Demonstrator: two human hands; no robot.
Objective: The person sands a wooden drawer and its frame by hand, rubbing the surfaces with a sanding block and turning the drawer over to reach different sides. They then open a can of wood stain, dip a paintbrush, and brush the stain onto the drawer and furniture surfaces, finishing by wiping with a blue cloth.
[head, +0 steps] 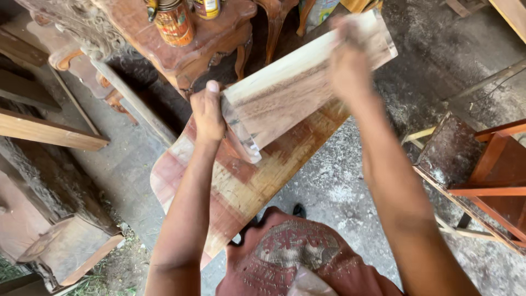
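Head view: left hand point(208, 114) grips plank point(307, 82) end — right hand point(348, 63) blurred, grip unclear.

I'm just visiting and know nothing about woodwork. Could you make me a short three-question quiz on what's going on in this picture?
1. True or false: the left hand grips the near end of the wooden board.
2. What does the board rest on?
A. the bare floor
B. a patchy red-and-pale worktop
C. a metal vice
3. What stand on the carved wooden table behind the board?

Key
1. True. The right hand, blurred, lies on the board's far end.
2. B, the worktop.
3. Tin cans; one is orange-labelled, another stands at the top edge.
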